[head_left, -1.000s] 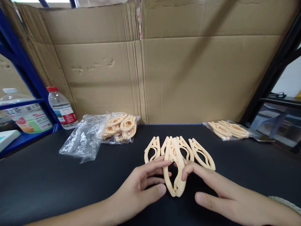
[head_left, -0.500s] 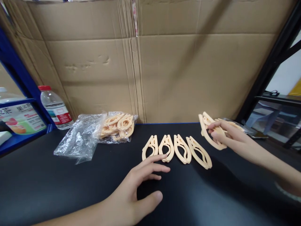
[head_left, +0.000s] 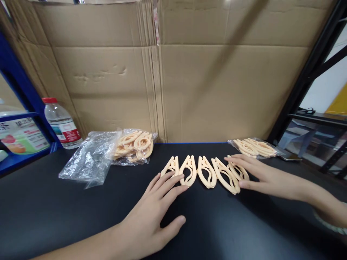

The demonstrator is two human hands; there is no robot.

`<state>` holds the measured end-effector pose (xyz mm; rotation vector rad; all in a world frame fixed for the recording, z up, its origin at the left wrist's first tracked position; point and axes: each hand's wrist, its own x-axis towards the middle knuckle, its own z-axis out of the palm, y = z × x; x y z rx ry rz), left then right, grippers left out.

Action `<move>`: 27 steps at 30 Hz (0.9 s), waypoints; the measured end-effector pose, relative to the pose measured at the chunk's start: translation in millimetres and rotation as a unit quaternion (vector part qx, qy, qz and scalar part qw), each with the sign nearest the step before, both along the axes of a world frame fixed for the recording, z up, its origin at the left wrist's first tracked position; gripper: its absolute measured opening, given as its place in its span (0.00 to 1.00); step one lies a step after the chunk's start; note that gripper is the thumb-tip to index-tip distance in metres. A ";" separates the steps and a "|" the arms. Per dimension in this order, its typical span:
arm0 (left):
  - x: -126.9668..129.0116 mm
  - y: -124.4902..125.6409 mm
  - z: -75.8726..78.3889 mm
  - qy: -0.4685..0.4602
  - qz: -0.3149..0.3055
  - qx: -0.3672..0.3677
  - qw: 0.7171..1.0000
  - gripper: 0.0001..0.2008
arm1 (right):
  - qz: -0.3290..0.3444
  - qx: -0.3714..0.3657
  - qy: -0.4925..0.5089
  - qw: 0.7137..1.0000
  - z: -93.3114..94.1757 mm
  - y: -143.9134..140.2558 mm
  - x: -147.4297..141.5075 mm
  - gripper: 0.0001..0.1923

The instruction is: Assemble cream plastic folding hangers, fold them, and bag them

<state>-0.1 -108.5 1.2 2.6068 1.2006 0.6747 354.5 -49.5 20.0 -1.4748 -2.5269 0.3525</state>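
Observation:
Several beige folding travel hangers (head_left: 207,172), folded up, lie side by side in a row on the black table. At the row's right end my right hand (head_left: 261,175) has its fingers and thumb around the rightmost folding hanger (head_left: 238,169), which rests on the table close against its neighbour. Part of that hanger is hidden by the fingers. My left hand (head_left: 151,216) is open, palm down, with fingers spread. Its fingertips reach the lower ends of the two leftmost hangers and cover part of the leftmost folding hanger (head_left: 170,166).
Plastic-bagged hangers (head_left: 135,146) and a crumpled clear bag (head_left: 90,155) lie back left, by a red-capped water bottle (head_left: 63,124). Another bag of hangers (head_left: 255,147) lies back right. A cardboard wall (head_left: 230,90) closes off the back; a black metal post (head_left: 300,83) stands right.
My right hand has lowered a hanger from above the table to the row's right end. My left hand's fingers have moved slightly left over the leftmost hangers.

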 end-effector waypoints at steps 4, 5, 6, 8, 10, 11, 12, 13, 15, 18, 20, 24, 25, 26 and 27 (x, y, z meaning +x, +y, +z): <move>0.7 -1.6 -7.4 0.027 0.031 -0.002 0.999 0.32 | 0.064 -0.022 -0.014 0.998 -12.5 -14.6 -16.5 0.39; 0.6 -2.3 -8.8 0.033 0.032 -0.005 0.999 0.33 | 0.074 -0.023 -0.019 0.997 -15.2 -18.1 -20.3 0.38; 0.5 -2.9 -10.1 0.038 0.032 -0.009 0.999 0.34 | 0.079 -0.021 -0.024 0.996 -17.5 -21.1 -23.8 0.37; 0.0 -3.3 -12.7 0.047 0.028 -0.019 0.998 0.35 | 0.078 -0.013 -0.034 0.996 -20.5 -24.8 -29.7 0.35; -1.4 -0.6 -15.1 0.053 0.027 -0.023 0.998 0.35 | 0.079 -0.001 -0.037 0.996 -22.4 -24.5 -34.8 0.34; -2.7 2.6 -16.1 0.054 0.027 -0.022 0.998 0.35 | 0.082 0.006 -0.036 0.996 -23.1 -22.5 -37.3 0.34; -4.5 7.4 -16.7 0.057 0.028 -0.021 0.998 0.35 | 0.086 0.014 -0.033 0.996 -23.8 -19.4 -39.8 0.34; -6.8 13.8 -16.7 0.062 0.025 -0.021 0.997 0.35 | 0.091 0.021 -0.031 0.995 -24.4 -14.9 -42.5 0.34; -11.8 31.3 -14.7 0.083 0.013 -0.031 0.996 0.34 | 0.098 0.034 -0.030 0.994 -25.3 -2.7 -48.2 0.34; -17.0 62.9 -7.4 0.123 -0.002 -0.039 0.992 0.35 | 0.104 0.047 -0.036 0.993 -25.2 22.0 -58.4 0.33; -17.1 81.9 -2.4 0.147 0.011 -0.040 0.988 0.36 | 0.100 0.056 -0.047 0.992 -24.9 40.4 -65.2 0.33; -13.3 105.6 0.8 0.152 0.023 -0.029 0.988 0.37 | 0.077 0.078 -0.062 0.992 -26.7 72.4 -74.0 0.34; -12.6 108.4 0.2 0.151 0.022 -0.025 0.988 0.36 | 0.074 0.083 -0.060 0.992 -27.6 77.9 -74.9 0.34; -12.1 110.3 -0.6 0.150 0.021 -0.021 0.988 0.36 | 0.073 0.088 -0.058 0.992 -28.5 82.0 -75.4 0.34; -11.7 111.3 -1.5 0.148 0.020 -0.016 0.989 0.35 | 0.073 0.093 -0.056 0.991 -29.3 84.8 -75.7 0.33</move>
